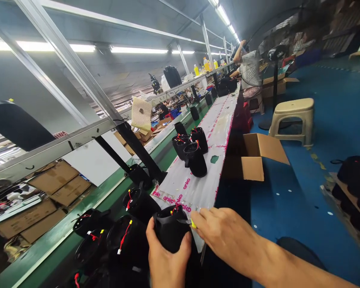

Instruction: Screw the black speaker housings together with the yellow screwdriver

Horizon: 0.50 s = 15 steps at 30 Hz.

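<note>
My left hand is wrapped around a black fabric-covered cylinder, which looks like a speaker housing, with wires showing at its open top. At the rim of that cylinder, my right hand is closed on a small yellow-handled knife. A thin grey blade seems to reach from it to the rim, though most of the tool is hidden by the fingers. Left of my hands stand several more such housings, with red wires and white or yellow plugs hanging from their tops.
A work surface covered in white printed sheeting runs ahead, bearing a group of black housings. Beside it lies a green conveyor belt. On the right are an open cardboard box, a beige stool, a fan and a seated person.
</note>
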### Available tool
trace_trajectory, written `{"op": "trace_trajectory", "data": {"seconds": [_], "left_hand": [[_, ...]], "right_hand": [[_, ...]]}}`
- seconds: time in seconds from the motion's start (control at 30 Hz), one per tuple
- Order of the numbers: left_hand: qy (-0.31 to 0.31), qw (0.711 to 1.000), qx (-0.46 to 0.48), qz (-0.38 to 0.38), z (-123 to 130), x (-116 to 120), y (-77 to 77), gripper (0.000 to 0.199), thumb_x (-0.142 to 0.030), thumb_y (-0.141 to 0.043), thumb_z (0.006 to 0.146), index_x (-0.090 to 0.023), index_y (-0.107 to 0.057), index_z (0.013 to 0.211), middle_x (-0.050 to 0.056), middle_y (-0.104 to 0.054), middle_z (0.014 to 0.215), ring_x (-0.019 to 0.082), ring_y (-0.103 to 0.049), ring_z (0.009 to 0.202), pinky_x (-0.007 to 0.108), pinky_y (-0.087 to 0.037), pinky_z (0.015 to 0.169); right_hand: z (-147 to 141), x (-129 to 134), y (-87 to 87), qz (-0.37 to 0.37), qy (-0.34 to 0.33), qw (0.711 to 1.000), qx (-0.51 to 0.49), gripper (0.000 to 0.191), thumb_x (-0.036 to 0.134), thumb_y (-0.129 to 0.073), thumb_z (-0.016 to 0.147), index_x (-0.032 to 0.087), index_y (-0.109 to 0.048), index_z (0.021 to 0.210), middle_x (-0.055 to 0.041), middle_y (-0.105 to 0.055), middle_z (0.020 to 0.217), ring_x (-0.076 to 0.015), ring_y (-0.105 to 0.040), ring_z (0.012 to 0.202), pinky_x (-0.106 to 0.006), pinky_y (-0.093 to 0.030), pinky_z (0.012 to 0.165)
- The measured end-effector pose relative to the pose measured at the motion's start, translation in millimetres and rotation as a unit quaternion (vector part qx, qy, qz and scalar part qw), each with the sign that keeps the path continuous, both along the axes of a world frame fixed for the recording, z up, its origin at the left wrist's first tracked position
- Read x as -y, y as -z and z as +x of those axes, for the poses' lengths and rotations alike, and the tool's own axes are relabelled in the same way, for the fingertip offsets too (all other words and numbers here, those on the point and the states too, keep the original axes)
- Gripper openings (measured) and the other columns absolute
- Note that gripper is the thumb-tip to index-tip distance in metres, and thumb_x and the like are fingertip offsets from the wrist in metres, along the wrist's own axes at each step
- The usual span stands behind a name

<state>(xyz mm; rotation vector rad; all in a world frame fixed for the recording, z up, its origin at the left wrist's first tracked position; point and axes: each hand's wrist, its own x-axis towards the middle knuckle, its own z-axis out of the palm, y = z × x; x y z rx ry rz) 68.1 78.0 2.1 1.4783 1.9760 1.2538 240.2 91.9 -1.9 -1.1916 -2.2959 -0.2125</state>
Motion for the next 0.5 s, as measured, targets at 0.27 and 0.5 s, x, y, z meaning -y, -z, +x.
{"op": "trace_trajectory", "data": {"seconds": [0.27, 0.5], "left_hand": [[0.135, 0.941, -0.203, -0.233, -7.8, -4.0, -18.6, 0.096, -0.042, -0.064, 0.071, -0.005, -0.032, 0.153, 0.024, -0.051, 0.150, 0.036, -0.052, 0.137, 0.044, -0.042, 0.110], [0.184, 0.893, -0.306, -0.276, -1.0, -15.3, -23.2, 0.086, -0.043, -0.056, 0.078, -0.004, -0.038, 0.152, 0.021, -0.046, 0.156, 0.038, -0.055, 0.133, 0.045, -0.042, 0.109]], "right_hand": [[18.2, -6.6, 15.2, -0.092, -0.032, 0.995, -0.008, 0.007, 0.023, -0.054, 0.101, 0.022, -0.053, 0.094, 0.0017, -0.067, 0.080, -0.0184, -0.064, 0.062, -0.035, -0.028, 0.052], [15.2, -8.3, 41.0, -0.118, -0.022, 0.992, -0.034, 0.009, 0.024, -0.054, 0.102, 0.022, -0.053, 0.093, 0.0031, -0.067, 0.075, -0.0170, -0.064, 0.060, -0.032, -0.029, 0.054]]}}
